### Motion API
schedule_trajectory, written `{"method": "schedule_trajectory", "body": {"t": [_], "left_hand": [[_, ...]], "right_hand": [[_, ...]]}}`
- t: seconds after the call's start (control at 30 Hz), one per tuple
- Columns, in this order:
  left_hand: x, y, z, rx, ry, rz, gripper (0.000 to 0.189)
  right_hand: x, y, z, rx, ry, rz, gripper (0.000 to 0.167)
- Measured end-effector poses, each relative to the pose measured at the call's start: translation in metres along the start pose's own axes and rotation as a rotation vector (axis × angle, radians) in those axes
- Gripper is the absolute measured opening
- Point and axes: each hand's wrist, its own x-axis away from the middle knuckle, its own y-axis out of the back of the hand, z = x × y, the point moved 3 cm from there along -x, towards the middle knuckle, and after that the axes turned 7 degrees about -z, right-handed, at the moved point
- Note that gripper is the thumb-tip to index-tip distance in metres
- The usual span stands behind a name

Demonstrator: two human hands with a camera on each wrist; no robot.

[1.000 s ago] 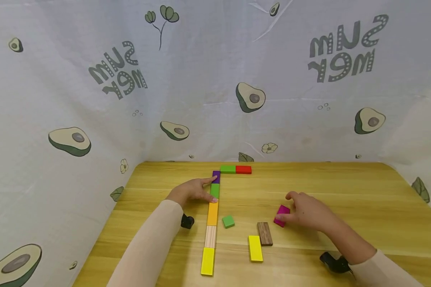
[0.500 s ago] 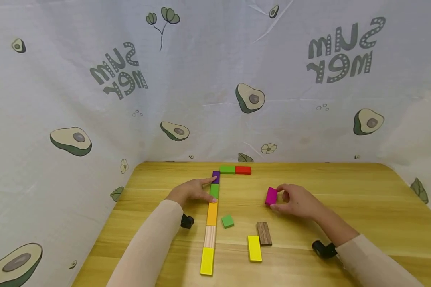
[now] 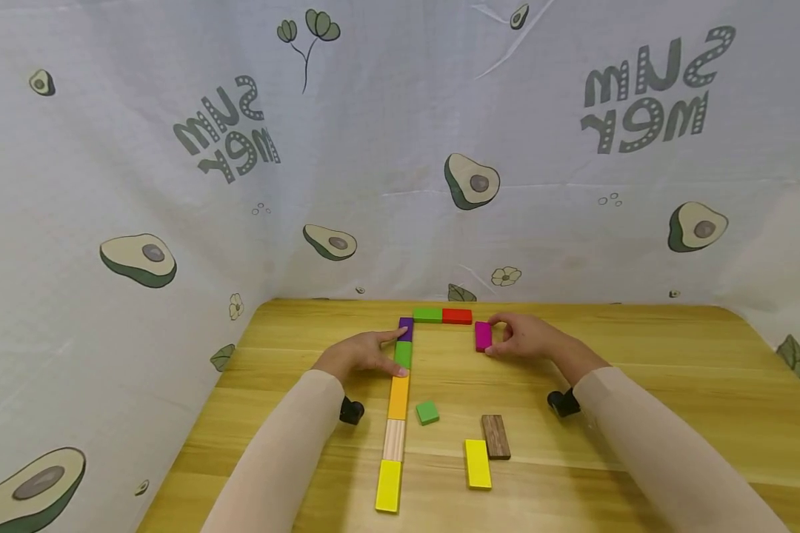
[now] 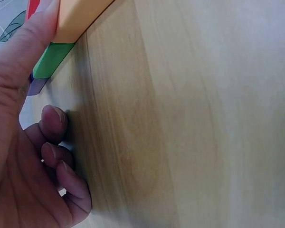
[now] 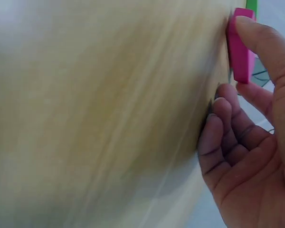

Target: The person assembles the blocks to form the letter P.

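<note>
In the head view, my right hand [image 3: 532, 337] pinches a magenta block [image 3: 483, 337] between thumb and index finger, a little below the red block [image 3: 457, 317]. The right wrist view shows the thumb on one end of that magenta block [image 5: 241, 54], the other fingers curled beneath. My left hand [image 3: 360, 355] rests at a line of blocks. Its index fingertip touches the purple block [image 3: 404, 331], and its thumb lies where the green block [image 3: 403, 354] meets the orange block [image 3: 398, 397]. In the left wrist view the thumb presses the orange block [image 4: 80, 19].
Below the orange block, a striped pale wood block [image 3: 394, 440] and a yellow block [image 3: 388, 486] continue the line. Another green block [image 3: 428, 315] adjoins the red one. Loose on the table [image 3: 640, 414] lie a green square [image 3: 427, 412], a brown block [image 3: 495, 437] and a second yellow block [image 3: 478, 464].
My right hand has carried the magenta block up and to the left, toward the red block, turning it nearly upright in the view. The left hand stays in place.
</note>
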Motion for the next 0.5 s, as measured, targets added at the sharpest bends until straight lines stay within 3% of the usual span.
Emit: {"method": "schedule_trajectory", "body": {"t": [0.5], "left_hand": [[0.0004,0.0005,-0.0019,0.006,0.018,-0.006,0.096]], "right_hand": [[-0.0090,0.0014,0.0032,0.017,-0.048,0.047,0.069]]}}
